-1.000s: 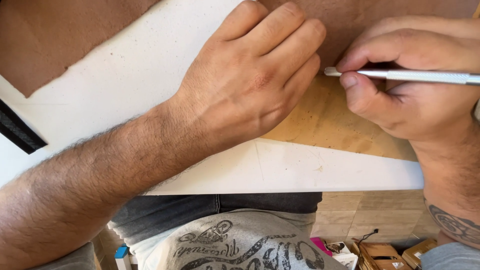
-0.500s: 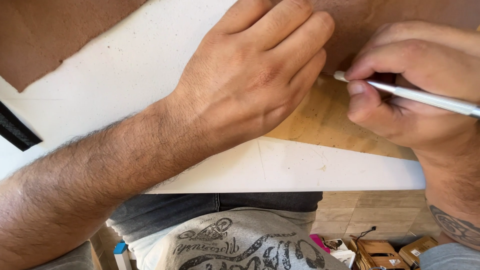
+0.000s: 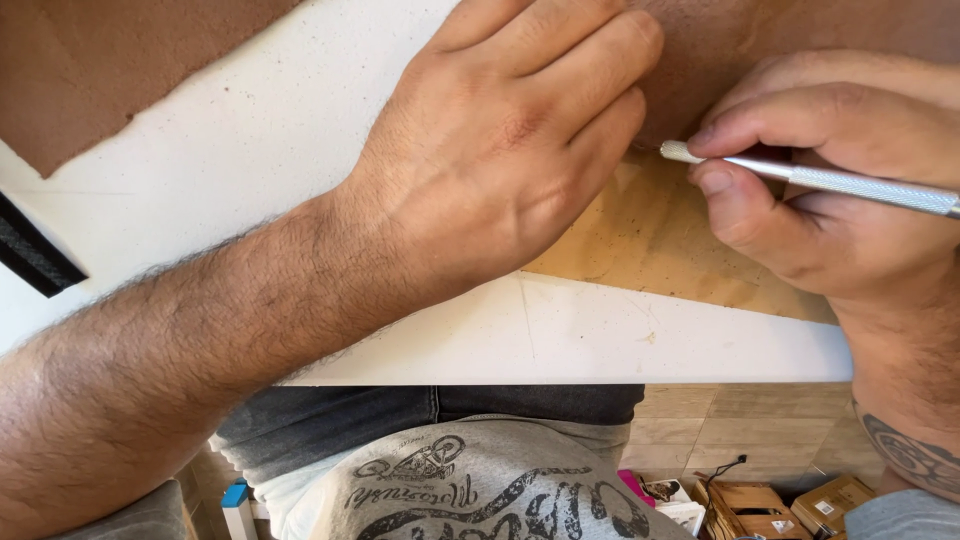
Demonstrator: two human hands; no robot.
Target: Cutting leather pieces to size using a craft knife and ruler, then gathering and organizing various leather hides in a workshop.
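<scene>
Your left hand [image 3: 500,150] lies flat, fingers extended, pressing brown leather [image 3: 720,40] onto the white tabletop [image 3: 250,150]. Your right hand [image 3: 820,190] has its grip closed around a silver craft knife [image 3: 810,178], tip at the leather's edge over a wooden board [image 3: 660,240].

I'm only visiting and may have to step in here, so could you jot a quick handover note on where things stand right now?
Left hand: flat, palm down, pressing on the brown leather sheet.
Right hand: pinch grip on a slim silver craft knife, tip at the leather's edge beside the left fingertips.
Under the leather: a wooden board on the white table. A second brown piece lies far left.
Done: cannot tell, the cut line is hidden.
Left: cutting appears to be in hand.
</scene>
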